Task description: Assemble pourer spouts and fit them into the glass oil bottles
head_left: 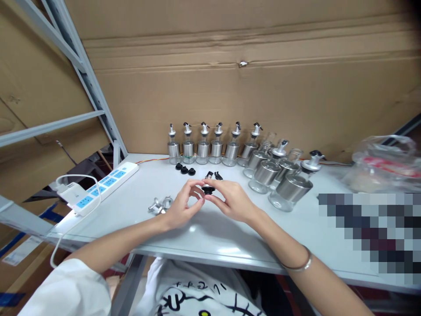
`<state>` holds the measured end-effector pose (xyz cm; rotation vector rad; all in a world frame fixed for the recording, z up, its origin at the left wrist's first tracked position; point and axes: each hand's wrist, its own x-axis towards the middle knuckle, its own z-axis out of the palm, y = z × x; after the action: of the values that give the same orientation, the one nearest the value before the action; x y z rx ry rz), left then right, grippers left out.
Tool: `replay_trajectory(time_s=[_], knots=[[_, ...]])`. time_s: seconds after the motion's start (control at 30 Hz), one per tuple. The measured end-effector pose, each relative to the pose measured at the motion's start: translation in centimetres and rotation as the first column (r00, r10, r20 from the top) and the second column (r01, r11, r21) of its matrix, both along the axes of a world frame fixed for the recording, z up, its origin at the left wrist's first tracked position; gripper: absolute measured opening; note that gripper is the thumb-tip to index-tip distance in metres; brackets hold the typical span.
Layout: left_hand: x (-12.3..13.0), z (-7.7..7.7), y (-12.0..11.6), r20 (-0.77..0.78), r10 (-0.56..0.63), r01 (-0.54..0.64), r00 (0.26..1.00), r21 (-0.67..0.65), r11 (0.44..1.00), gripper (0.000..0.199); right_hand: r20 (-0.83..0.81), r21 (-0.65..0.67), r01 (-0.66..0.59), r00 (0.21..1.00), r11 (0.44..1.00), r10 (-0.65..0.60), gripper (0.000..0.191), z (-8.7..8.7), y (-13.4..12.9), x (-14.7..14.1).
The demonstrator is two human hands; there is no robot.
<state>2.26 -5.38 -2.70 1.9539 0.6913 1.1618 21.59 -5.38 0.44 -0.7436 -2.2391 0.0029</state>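
Both of my hands meet at the middle of the table around a small pourer stopper point(208, 189) with a black ribbed base and a silver top. My left hand point(187, 202) pinches it from the left, and my right hand point(232, 201) grips it from the right, thumbs below and fingers above. Just behind it lie small black spout pieces point(218, 176). Several black stopper parts point(184, 170) sit farther back to the left. Silver caps point(159, 206) lie beside my left hand.
A row of glass bottles with steel sleeves point(203, 150) stands along the cardboard wall, with more bottles point(291, 189) at the right. A white power strip point(108, 182) lies on the left of the table point(217, 239). Plastic bags point(384, 166) are at the far right.
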Motion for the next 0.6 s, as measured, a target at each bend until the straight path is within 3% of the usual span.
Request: replay_trajectory(time_s=[0.2, 0.3, 0.37, 0.47, 0.53, 0.6], knots=[[0.1, -0.3, -0.2, -0.023, -0.034, 0.035, 0.999, 0.034, 0.999, 0.051, -0.058, 0.059, 0.054, 0.997, 0.997, -0.05, 0.027, 0.1, 1.2, 0.4], [0.1, -0.6, -0.2, -0.028, -0.035, 0.036, 0.999, 0.034, 0.999, 0.054, -0.197, 0.043, 0.286, 0.942, 0.957, -0.272, 0.024, 1.1, 3.5, 1.0], [0.0, -0.8, -0.2, -0.043, -0.042, 0.043, 0.998, 0.029, 0.999, 0.052, -0.23, -0.044, 0.483, 0.847, 0.875, -0.479, 0.025, 2.2, 5.5, 1.7], [0.0, -0.7, -0.3, -0.065, -0.066, 0.068, 0.996, 0.022, 0.997, 0.05, -0.223, -0.155, 0.697, 0.666, 0.7, -0.712, 0.029, 3.7, 8.6, 2.9], [0.1, -0.5, -0.4, -0.081, -0.081, 0.083, 0.993, 0.018, 0.996, 0.047, -0.187, -0.252, 0.78, 0.542, 0.573, -0.819, 0.03, 4.1, 10.4, 3.6], [0.1, -0.4, -0.4, -0.099, -0.089, 0.09, 0.991, 0.002, 0.996, 0.042, -0.111, -0.336, 0.802, 0.486, 0.493, -0.867, 0.03, 4.0, 11.8, 4.3]])
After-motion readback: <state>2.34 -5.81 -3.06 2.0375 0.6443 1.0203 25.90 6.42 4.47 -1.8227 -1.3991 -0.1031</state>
